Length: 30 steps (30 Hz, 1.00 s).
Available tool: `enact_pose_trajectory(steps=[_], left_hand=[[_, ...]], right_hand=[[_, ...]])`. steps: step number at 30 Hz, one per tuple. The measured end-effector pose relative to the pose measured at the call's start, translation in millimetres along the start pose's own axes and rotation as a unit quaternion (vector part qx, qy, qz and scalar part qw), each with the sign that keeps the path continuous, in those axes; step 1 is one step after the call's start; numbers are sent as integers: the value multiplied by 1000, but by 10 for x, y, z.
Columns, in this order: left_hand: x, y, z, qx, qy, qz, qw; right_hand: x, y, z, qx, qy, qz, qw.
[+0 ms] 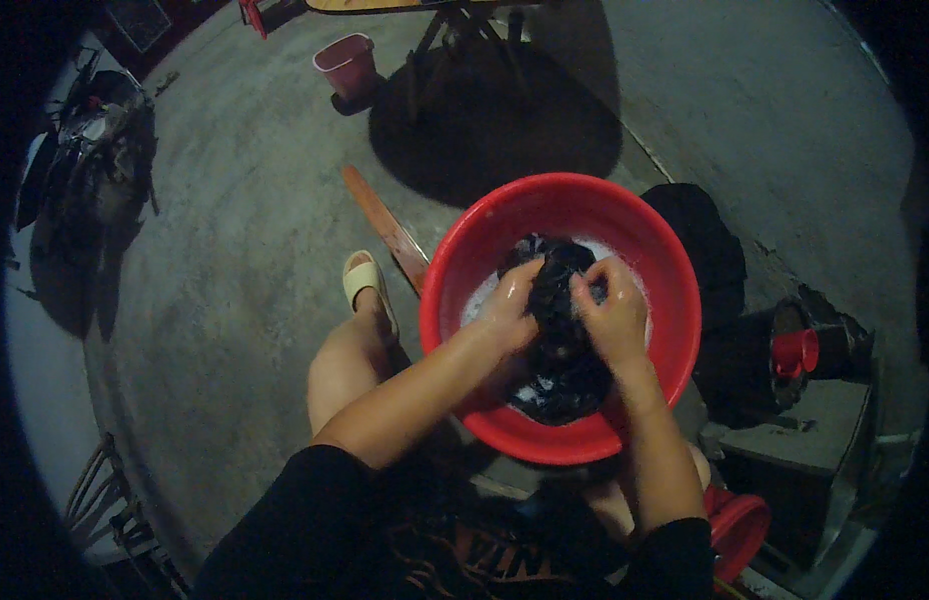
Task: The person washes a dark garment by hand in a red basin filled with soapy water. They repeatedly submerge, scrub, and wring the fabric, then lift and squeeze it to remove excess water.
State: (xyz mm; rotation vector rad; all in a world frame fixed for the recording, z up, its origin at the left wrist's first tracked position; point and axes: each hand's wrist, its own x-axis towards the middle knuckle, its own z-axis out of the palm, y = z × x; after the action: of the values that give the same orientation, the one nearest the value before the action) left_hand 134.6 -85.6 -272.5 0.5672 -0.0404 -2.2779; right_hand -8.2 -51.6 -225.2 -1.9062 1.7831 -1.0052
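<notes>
Before me is a round red plastic basin [558, 196] holding soapy water [476, 300] with white suds around its edge. A wet, dark bunched cloth [562, 375], perhaps a garment, lies in the middle of it. My left hand [512, 304] grips the cloth on its left side, the skin wet and shiny. On the right side, my right hand [613, 307] pinches part of the same cloth between thumb and fingers. Both hands are inside the rim, close together. The cloth hides most of the basin's bottom.
A wooden board [386, 225] reaches out from under the basin's left side. Beyond stand a pink bucket [348, 71] and a table [374, 6]. At right, a red mug [796, 352] sits near a low stand [802, 420]; another red container [738, 532] is below.
</notes>
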Motion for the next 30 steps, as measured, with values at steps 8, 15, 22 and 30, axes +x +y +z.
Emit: enact_pose_trajectory(steps=[8, 15, 22, 30], left_hand=[[20, 283, 162, -126, -82, 72, 986], [99, 456, 144, -37, -19, 69, 997], [-67, -141, 215, 51, 99, -9, 994], [-194, -322, 162, 27, 39, -70, 996]], right_hand=[[-224, 167, -17, -46, -182, -19, 982], [-199, 309, -127, 24, -162, 7, 986], [-144, 120, -405, 318, -79, 138, 935], [-185, -60, -338, 359, -82, 162, 915]])
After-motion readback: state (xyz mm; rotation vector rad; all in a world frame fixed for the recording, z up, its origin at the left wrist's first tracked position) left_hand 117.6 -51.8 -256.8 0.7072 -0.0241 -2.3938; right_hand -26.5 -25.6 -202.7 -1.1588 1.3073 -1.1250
